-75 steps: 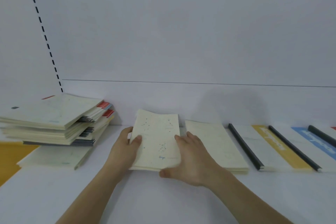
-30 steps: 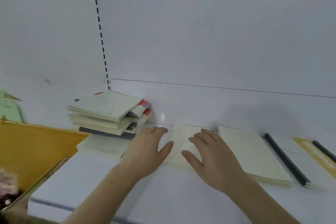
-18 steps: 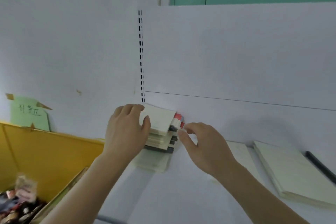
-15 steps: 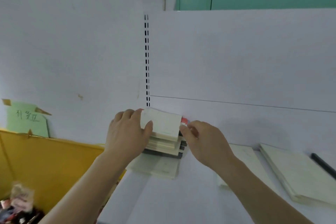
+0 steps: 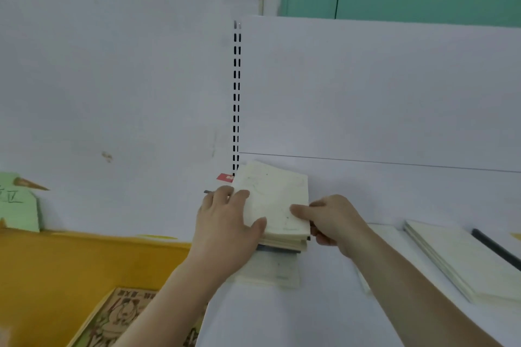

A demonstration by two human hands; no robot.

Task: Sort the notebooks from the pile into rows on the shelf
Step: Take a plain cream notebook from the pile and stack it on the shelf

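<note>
Both hands grip the top cream notebook (image 5: 275,200) of the pile (image 5: 282,242): left hand (image 5: 228,222), right hand (image 5: 332,218); lower covers are mostly hidden.

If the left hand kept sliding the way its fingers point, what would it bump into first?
Probably the white back panel of the shelf. The left hand rests on the cream notebook topping the pile, fingers pointing up and away. Depth is unclear.

A green paper label (image 5: 17,203) on the wall, far left of the fingers, bears a handwritten character like "区", partly cut off. Print on the illustrated board (image 5: 124,315) below them is too blurred to read.
</note>
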